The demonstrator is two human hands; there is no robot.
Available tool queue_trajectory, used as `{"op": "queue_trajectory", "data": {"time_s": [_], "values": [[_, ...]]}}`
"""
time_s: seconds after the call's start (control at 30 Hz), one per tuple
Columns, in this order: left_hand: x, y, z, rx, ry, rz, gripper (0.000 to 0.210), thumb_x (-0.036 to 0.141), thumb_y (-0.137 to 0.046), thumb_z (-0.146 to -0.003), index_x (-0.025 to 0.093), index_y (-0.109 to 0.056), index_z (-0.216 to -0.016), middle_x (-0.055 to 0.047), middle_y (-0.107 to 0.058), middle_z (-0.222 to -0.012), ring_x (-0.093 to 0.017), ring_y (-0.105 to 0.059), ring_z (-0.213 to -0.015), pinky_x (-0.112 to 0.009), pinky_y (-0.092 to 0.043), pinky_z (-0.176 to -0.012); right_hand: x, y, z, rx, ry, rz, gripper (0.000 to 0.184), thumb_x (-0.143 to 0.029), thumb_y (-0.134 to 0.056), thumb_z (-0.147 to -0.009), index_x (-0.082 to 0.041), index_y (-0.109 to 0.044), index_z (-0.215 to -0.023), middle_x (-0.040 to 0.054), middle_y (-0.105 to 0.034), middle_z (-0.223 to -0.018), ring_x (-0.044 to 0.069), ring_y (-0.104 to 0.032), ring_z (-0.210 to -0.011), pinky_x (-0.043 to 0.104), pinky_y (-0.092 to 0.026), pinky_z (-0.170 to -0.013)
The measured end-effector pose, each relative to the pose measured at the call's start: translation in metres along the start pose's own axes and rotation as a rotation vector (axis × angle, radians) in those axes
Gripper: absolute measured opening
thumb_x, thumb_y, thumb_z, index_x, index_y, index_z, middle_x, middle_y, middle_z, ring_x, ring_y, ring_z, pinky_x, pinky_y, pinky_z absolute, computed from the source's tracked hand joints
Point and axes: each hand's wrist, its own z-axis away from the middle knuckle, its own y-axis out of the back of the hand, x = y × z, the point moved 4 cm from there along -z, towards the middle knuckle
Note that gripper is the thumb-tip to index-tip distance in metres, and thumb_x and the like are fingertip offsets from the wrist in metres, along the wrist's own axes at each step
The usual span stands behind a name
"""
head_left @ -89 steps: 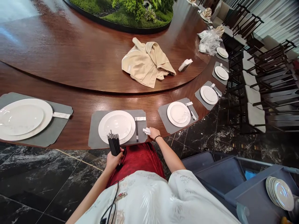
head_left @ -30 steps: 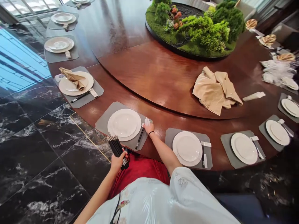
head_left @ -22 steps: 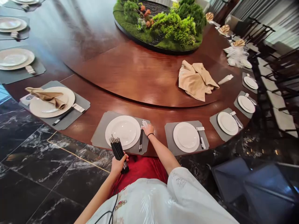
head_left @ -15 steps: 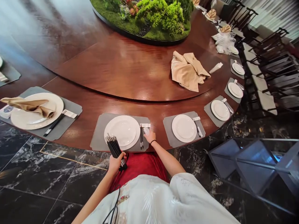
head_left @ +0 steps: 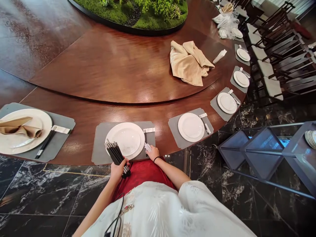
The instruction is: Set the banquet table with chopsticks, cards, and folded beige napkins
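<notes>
My left hand [head_left: 118,169] is closed round a thick bundle of black chopsticks with silvery tips [head_left: 114,152], held slanting over the front edge of the table. Just right of the nearest white plates [head_left: 125,139], my right hand [head_left: 153,154] is closed on a small white packet [head_left: 147,147]; its exact kind is unclear. The packet covers the lower part of the black chopsticks [head_left: 145,135] on the grey placemat [head_left: 100,144]. Their upper ends lie on a white rest [head_left: 150,130].
To the left, a folded beige napkin [head_left: 31,130] sits on plates. Further settings with stacked plates [head_left: 191,126] curve along the right edge. A crumpled beige cloth [head_left: 189,64] lies on the raised turntable [head_left: 111,72], below a green centrepiece [head_left: 158,19]. A metal-framed cart [head_left: 259,158] stands right.
My right hand has moved down and slightly left with the white packet, from beside the rest to the chopsticks' lower part. My left hand still grips its bundle. The view has shifted.
</notes>
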Motion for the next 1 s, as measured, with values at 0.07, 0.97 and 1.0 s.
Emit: {"op": "queue_trajectory", "data": {"time_s": [0.07, 0.97, 1.0], "values": [[0.000, -0.002, 0.002, -0.002, -0.006, -0.001, 0.037, 0.031, -0.077, -0.061, 0.016, -0.055, -0.089, 0.002, -0.062, -0.063, -0.013, -0.059, -0.050, -0.025, -0.048, -0.047, 0.001, -0.003, 0.000, 0.007, 0.011, -0.007, 0.030, -0.045, -0.067, -0.079, -0.024, -0.062, -0.100, 0.0036, -0.071, -0.100, 0.019, -0.066, -0.090, 0.024, -0.046, -0.074], [-0.008, -0.004, 0.013, 0.032, 0.006, 0.016, 0.039, 0.029, -0.078, -0.060, 0.017, -0.055, -0.089, 0.001, -0.062, -0.065, -0.013, -0.058, -0.052, -0.025, -0.047, -0.046, 0.025, -0.020, 0.009, -0.005, 0.448, 0.139, 0.028, -0.040, -0.068, -0.080, -0.025, -0.061, -0.103, 0.0026, -0.065, -0.097, 0.014, -0.061, -0.082, 0.023, -0.044, -0.074], [-0.008, -0.004, 0.014, 0.031, 0.004, 0.019, 0.040, 0.030, -0.078, -0.059, 0.017, -0.055, -0.089, 0.001, -0.062, -0.065, -0.013, -0.058, -0.052, -0.025, -0.047, -0.046, 0.025, -0.021, 0.009, -0.002, 0.444, 0.129, 0.028, -0.039, -0.068, -0.081, -0.025, -0.061, -0.104, 0.0029, -0.065, -0.098, 0.014, -0.061, -0.083, 0.023, -0.045, -0.075]]}}
